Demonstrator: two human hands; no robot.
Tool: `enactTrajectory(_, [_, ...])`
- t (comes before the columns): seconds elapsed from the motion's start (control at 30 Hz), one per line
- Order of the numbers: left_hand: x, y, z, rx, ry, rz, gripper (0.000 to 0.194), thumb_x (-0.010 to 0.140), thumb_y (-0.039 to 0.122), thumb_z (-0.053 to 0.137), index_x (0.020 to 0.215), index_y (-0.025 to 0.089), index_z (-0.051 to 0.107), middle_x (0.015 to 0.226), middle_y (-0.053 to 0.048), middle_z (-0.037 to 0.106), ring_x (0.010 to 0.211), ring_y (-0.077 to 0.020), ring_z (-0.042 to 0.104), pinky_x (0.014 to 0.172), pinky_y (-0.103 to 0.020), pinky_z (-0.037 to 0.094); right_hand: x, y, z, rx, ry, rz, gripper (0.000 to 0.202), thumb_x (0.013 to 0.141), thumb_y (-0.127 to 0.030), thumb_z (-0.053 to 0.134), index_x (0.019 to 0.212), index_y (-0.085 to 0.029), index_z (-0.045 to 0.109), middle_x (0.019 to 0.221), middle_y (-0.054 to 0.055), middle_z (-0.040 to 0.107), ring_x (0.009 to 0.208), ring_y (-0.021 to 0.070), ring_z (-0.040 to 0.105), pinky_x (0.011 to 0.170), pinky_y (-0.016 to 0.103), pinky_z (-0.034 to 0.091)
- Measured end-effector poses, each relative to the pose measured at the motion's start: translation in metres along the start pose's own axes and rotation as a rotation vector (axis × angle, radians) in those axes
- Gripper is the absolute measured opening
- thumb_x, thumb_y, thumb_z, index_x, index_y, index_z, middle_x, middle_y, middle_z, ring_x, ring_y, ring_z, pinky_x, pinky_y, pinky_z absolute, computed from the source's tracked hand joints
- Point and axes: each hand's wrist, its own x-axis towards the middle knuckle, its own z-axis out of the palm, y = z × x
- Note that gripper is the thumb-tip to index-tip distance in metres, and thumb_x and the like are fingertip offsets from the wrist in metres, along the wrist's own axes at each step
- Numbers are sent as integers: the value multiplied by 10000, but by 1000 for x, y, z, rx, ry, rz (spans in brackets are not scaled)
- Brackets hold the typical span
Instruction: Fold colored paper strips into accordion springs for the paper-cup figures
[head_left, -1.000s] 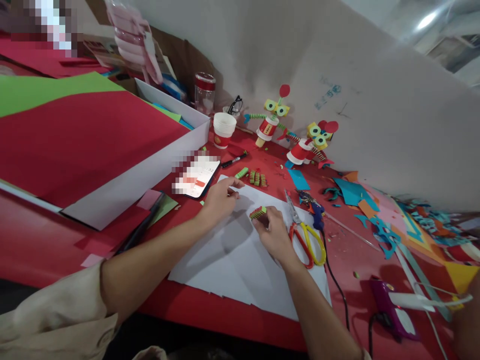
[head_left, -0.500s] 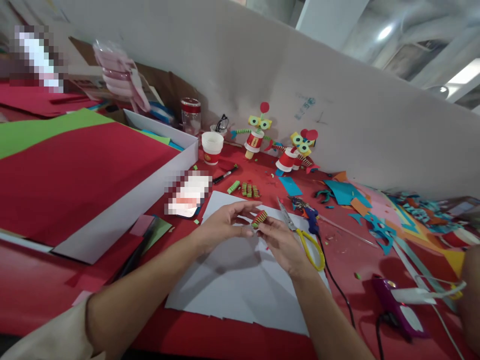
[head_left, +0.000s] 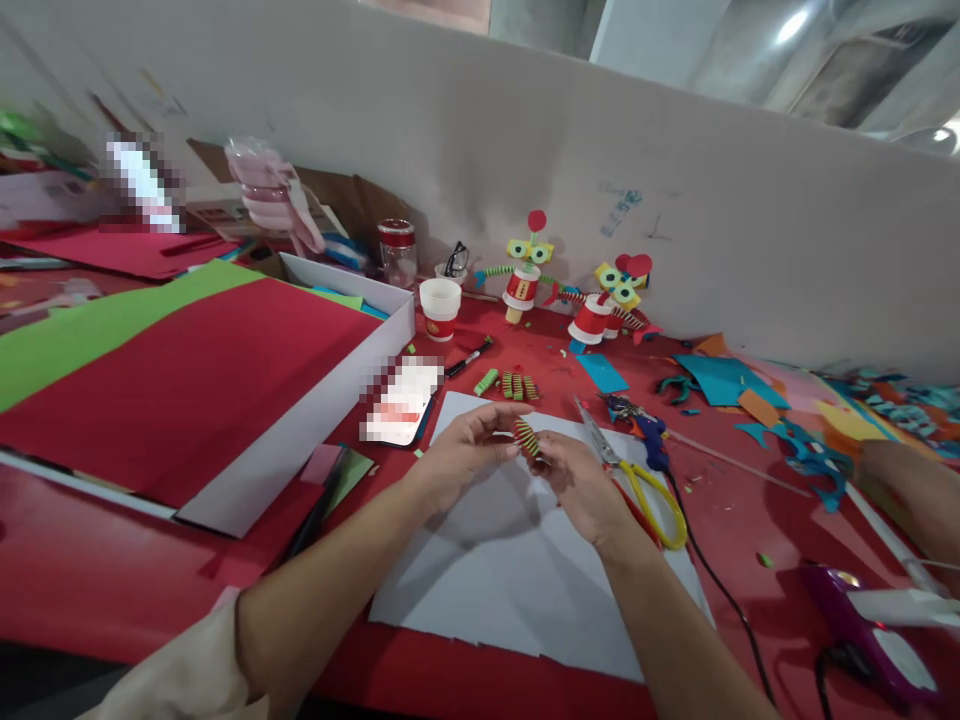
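Between my two hands is a small folded paper spring (head_left: 526, 437) in red and yellow-green stripes. My left hand (head_left: 480, 447) pinches its left side with the fingertips, and my right hand (head_left: 574, 475) grips it from the right. Both hands are above a white sheet (head_left: 495, 570). Several more folded paper springs (head_left: 517, 386) lie beyond the sheet. Scissors with yellow handles (head_left: 645, 490) rest open on the sheet's right part, beside a blue glue gun (head_left: 651, 432).
A white box (head_left: 337, 390) with red and green paper stands left, near a phone (head_left: 405, 405) and stacked paper cups (head_left: 440, 305). Paper-cup figures (head_left: 519, 288) stand by the wall. Blue paper scraps (head_left: 814, 465), a purple glue gun (head_left: 874, 630) and another person's arm (head_left: 907, 490) are right.
The paper spring has turned in my fingers and now fans out more. The view has shifted left, and the other person's arm reaches further in at the right.
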Motion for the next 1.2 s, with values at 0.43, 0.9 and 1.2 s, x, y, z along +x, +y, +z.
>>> enactTrajectory(0.43, [1,-1,1,49,137,51,211,669,119,712,855,203,658,861,-3,657,806,-125,578,782,-275,444,-7,1,3,-136,230,-205,227,830,-397,563,779,-199,661,747,10,613,664,132,517,640,269,400])
enactTrajectory(0.9, [0,-4,3,240,176,82,206,674,134,686,858,219,645,923,-9,652,832,-139,576,751,-278,457,-14,-6,7,-510,229,-270,130,806,-276,550,713,-201,601,699,-1,599,675,144,510,578,259,372])
enactTrajectory(1.2, [0,-1,3,-43,194,-54,409,704,193,710,1089,252,583,859,6,628,765,-116,565,736,-260,434,-12,-3,-2,-530,184,-278,131,774,-275,619,891,-217,619,896,17,623,752,153,546,645,275,435])
